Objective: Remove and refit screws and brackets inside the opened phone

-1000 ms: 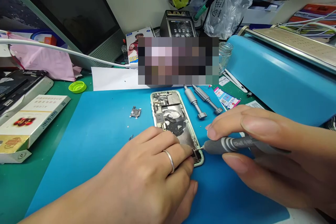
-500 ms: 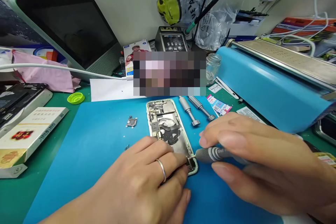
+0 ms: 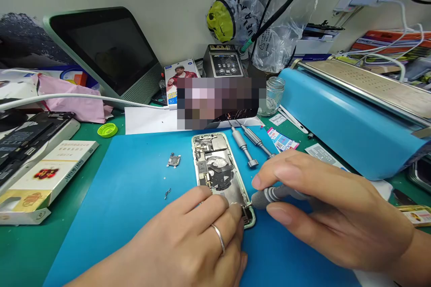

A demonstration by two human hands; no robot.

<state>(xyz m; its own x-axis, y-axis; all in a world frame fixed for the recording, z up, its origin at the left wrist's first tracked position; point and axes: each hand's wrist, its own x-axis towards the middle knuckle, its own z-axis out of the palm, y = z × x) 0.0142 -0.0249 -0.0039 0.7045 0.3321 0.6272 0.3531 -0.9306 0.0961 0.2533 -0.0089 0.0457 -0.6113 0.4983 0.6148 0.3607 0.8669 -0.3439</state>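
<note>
An opened phone body (image 3: 215, 166) with a pale green frame lies on a blue mat (image 3: 134, 197), its boards and cables exposed. My left hand (image 3: 188, 242), a ring on one finger, rests on the phone's near end with its fingertips pressed against the bottom corner. My right hand (image 3: 330, 215) pinches a grey precision screwdriver (image 3: 269, 195), whose tip touches the phone's lower right corner beside my left fingertips. A small loose component (image 3: 173, 160) and a tiny metal piece (image 3: 167, 193) lie on the mat to the phone's left.
Two spare screwdrivers (image 3: 249, 145) lie behind the phone. A white box (image 3: 43, 179) and a dismantled device (image 3: 23, 136) sit left, a green cap (image 3: 107, 130) beyond. A blue-covered machine (image 3: 350, 112) fills the right. A monitor (image 3: 104, 54), a soldering station (image 3: 224, 60) and a glass jar (image 3: 273, 94) stand behind.
The view has tilted upward, so everything sits lower in the picture. My right hand has slid forward along the screwdriver, covering more of its handle. Both hands stay at the phone's lower corner.
</note>
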